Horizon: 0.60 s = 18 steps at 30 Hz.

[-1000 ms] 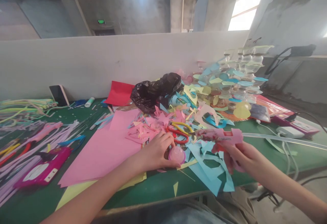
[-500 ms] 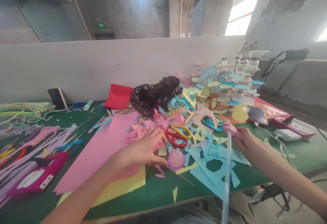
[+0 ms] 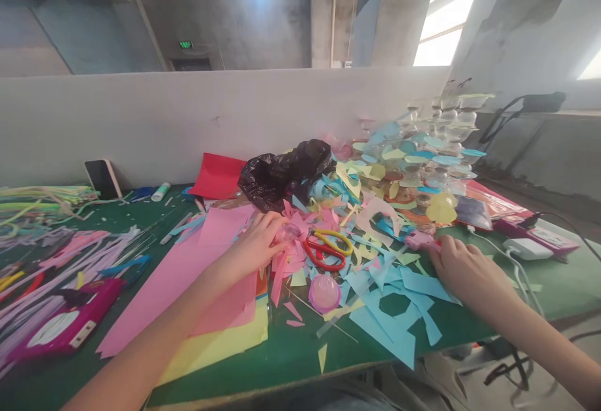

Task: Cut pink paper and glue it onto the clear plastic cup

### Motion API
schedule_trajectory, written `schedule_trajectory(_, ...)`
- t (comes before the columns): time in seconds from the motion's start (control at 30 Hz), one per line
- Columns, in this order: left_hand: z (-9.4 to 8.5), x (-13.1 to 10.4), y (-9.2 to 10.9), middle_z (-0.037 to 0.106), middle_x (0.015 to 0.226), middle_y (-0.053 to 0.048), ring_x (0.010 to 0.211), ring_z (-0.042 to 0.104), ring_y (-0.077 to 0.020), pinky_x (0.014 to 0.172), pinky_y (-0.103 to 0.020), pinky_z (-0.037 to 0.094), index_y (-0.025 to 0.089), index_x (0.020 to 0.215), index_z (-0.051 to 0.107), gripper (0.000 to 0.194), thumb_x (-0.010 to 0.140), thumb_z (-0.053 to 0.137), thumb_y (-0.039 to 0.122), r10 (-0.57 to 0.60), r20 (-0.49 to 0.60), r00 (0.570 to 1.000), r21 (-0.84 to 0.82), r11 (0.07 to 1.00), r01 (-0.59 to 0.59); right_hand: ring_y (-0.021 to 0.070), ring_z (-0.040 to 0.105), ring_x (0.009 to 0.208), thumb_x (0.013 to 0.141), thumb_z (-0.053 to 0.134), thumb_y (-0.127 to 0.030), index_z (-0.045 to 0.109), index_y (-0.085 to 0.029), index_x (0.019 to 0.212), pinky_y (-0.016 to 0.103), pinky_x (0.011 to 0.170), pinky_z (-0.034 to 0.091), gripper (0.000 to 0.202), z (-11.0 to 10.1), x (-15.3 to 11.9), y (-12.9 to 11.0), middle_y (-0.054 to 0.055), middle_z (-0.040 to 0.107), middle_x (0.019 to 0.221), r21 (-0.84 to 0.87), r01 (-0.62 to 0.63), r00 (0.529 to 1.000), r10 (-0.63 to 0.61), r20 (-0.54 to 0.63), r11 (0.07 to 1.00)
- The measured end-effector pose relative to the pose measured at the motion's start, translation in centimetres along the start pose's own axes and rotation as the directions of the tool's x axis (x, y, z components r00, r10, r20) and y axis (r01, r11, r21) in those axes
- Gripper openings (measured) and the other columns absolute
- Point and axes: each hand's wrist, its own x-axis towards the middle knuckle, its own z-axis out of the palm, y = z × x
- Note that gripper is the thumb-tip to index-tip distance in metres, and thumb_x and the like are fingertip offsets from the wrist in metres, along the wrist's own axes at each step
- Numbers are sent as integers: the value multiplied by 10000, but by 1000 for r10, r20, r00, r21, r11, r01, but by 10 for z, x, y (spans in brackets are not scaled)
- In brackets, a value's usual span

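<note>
My left hand (image 3: 257, 241) is over the pink paper scraps, its fingers closed around a small clear plastic dome (image 3: 289, 231). On the right, my right hand (image 3: 462, 264) grips the handle of a pink glue gun (image 3: 419, 240) low over the scraps. A translucent glue stick (image 3: 345, 312) slants down and left from the gun. Between my hands, a pinkish dome on a purple paper disc (image 3: 325, 293) rests on the green table (image 3: 267, 367). Just behind it are red-handled scissors (image 3: 323, 256) and a yellow-handled pair (image 3: 342, 241).
Pink sheets (image 3: 178, 295) lie at left. A black plastic bag (image 3: 277, 176) stands behind the scraps. Stacked clear cups with paper discs (image 3: 446, 142) rise at back right. A power strip (image 3: 539, 236) and cables are at right, a magenta power strip (image 3: 70, 320) at left.
My left hand has moved back and left, and the clear dome now shows in its fingers. The glue gun has turned, swinging its stick from hanging toward me to pointing left.
</note>
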Motion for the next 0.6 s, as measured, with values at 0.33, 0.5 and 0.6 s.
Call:
schedule_trajectory(0.33, 8, 9, -7, 587, 1223, -57, 1117, 561, -245, 899, -368, 463, 255, 1241, 511, 351, 913, 538, 379, -145, -37, 989, -152, 979, 138, 326, 595, 837, 1000, 390, -299, 620, -139, 1110, 384, 673, 395, 301, -52, 0, -15, 148, 664, 971, -100, 88, 993, -95, -68, 991)
schedule_trajectory(0.5, 6, 13, -12, 618, 1132, -52, 1001, 608, -214, 860, -345, 478, 218, 992, 627, 223, 927, 473, 365, -133, -57, 989, -206, 971, 119, 320, 574, 852, 994, 391, -344, 658, -150, 1013, 409, 725, 410, 330, -67, 9, -30, 149, 663, 948, 0, 90, 988, -90, -124, 996)
schedule_trajectory(0.6, 0, 14, -12, 626, 1054, -43, 923, 616, -194, 779, -312, 490, 212, 901, 631, 231, 933, 456, 359, -147, -87, 985, -254, 960, 121, 311, 581, 897, 1000, 362, -340, 660, -173, 971, 422, 776, 433, 343, -81, 26, -44, 141, 663, 961, 192, 162, 980, -134, -149, 968)
